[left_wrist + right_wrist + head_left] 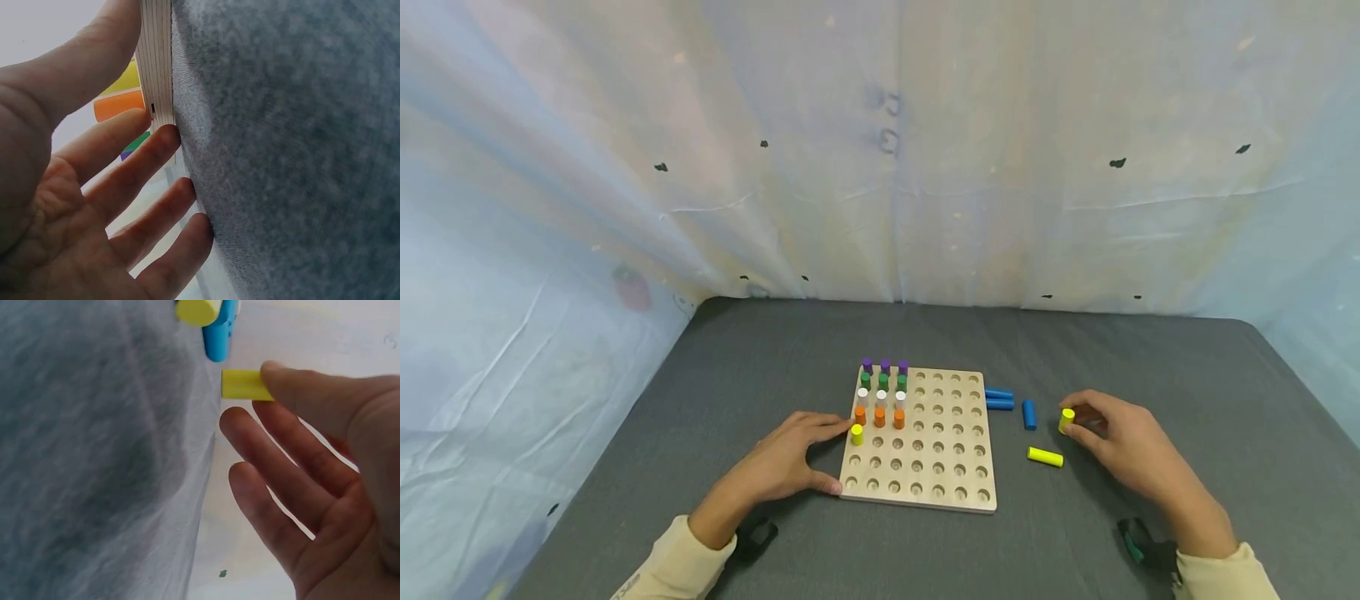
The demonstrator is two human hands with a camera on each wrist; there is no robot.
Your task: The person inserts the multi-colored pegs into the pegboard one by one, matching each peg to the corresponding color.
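Note:
A square wooden pegboard (927, 460) lies on the grey table, its left columns holding purple, green, white and orange pegs in rows, three of each colour. Below the orange row one yellow peg (857, 434) stands in the leftmost hole. My left hand (782, 458) rests against the board's left edge with fingers and thumb extended; in the left wrist view the fingertips touch the board's side (157, 62). To the right of the board, my right hand (1123, 437) pinches a yellow peg (244, 385) between thumb and fingers, upright at the table surface.
Another yellow peg (1045, 457) lies flat between the board and my right hand. Blue pegs (1000, 404) lie against the board's right edge, and one more blue peg (1029, 415) lies a little farther right. A pale printed curtain (895, 208) hangs behind the table.

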